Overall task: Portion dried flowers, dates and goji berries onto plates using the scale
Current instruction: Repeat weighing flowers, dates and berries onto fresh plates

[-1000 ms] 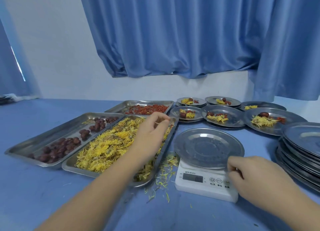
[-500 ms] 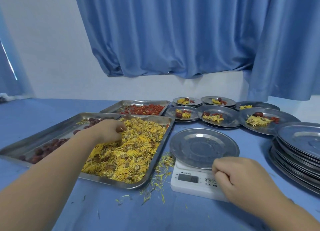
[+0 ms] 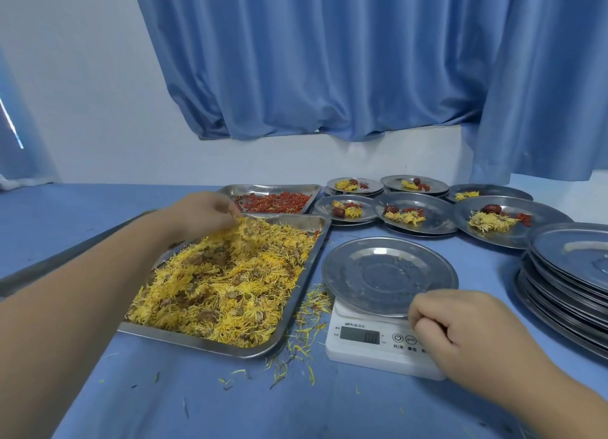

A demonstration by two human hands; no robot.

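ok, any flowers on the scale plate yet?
No, the plate on the scale is bare; the left hand grips flowers in the tray.

The scale (image 3: pixel 362 353) reads "开/关" and "单位".

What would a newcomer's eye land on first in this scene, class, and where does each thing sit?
The tray heaped with yellow dried flowers at centre left draws the eye first, with the left hand gripping a tuft at its far end. Next comes the empty plate on the white scale to the tray's right, the right hand curled at its near rim.
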